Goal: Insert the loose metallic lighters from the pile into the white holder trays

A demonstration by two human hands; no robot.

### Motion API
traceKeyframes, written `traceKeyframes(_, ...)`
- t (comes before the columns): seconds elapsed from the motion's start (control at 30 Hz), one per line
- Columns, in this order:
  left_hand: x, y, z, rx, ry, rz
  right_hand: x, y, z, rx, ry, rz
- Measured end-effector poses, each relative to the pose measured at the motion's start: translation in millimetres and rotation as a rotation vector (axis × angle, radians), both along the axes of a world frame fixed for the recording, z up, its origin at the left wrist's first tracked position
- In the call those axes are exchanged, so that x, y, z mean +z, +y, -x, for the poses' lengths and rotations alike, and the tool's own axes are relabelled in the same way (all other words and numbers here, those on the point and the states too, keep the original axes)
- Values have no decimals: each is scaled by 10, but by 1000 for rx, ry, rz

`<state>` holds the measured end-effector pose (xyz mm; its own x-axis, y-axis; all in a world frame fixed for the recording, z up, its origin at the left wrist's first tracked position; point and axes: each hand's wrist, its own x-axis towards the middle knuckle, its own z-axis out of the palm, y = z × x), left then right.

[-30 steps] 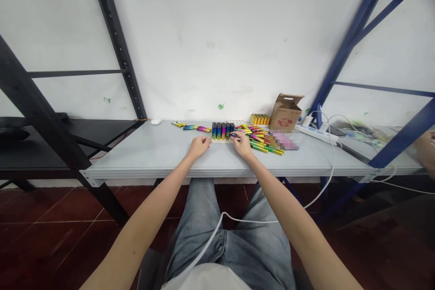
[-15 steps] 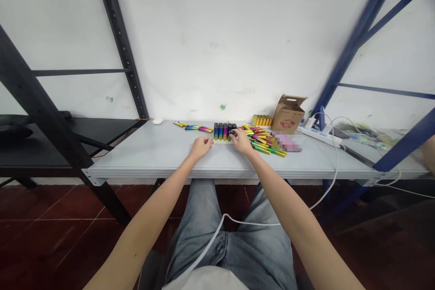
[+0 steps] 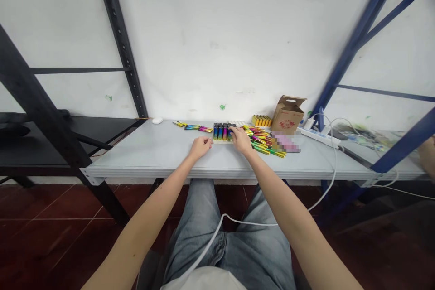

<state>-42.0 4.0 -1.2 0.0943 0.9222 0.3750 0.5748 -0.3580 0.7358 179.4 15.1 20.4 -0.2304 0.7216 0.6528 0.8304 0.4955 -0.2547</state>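
Observation:
Several lighters (image 3: 220,132) with shiny blue-to-purple bodies and dark tops stand upright in rows in a low white tray (image 3: 222,142). My left hand (image 3: 200,147) is at the tray's left end, fingers closed and pinching its edge. At the right end, my right hand (image 3: 241,140) has its fingers closed on a dark-topped lighter among the standing ones, partly hidden by the fingers. To the right of that hand lies a loose pile of yellow, green and red metallic lighters (image 3: 261,145).
Loose lighters (image 3: 193,127) lie at the back left, near a white rounded object (image 3: 157,121). Yellow lighters (image 3: 261,120) stand in a block beside an open cardboard box (image 3: 288,115). A power strip (image 3: 319,136) with white cables sits on the right of the table (image 3: 146,156).
My right hand has shifted very slightly, its fingertips now further over the standing lighters. My left hand stays at the tray's end.

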Motion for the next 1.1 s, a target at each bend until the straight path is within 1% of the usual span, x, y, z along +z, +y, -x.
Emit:
traceKeyframes(0.1,8,-13,1,-12,-2,-2,11,-48,103,-112,-90,-55)
traceKeyframes(0.2,8,-21,3,-20,-9,-4,-13,-124,180,-222,-185,-91)
traceKeyframes(0.27,3,-17,2,-13,-4,-9,-53,-159,203,-270,-213,-85)
traceKeyframes(0.37,-3,-5,-5,-9,17,-16,-105,-158,196,-311,-210,-25)
traceKeyframes(0.43,-4,-3,-11,-5,23,-15,-106,-129,177,-316,-204,34)
traceKeyframes(0.53,1,-10,-15,5,47,-21,-65,-83,156,-297,-219,112)
traceKeyframes(0.6,4,-15,-15,2,73,-33,-40,-73,155,-280,-228,134)
traceKeyframes(0.67,5,-15,-13,-5,87,-39,-41,-84,157,-269,-217,120)
traceKeyframes(0.77,8,-14,-10,0,87,-30,-99,-127,144,-272,-169,71)
traceKeyframes(0.83,15,-19,-10,1,89,-27,-153,-155,118,-290,-129,68)
traceKeyframes(0.97,46,-31,-15,-18,129,-31,-227,-190,50,-270,-109,168)
traceKeyframes(1.1,88,7,-33,-30,299,-90,-239,-209,12,-233,-74,249)
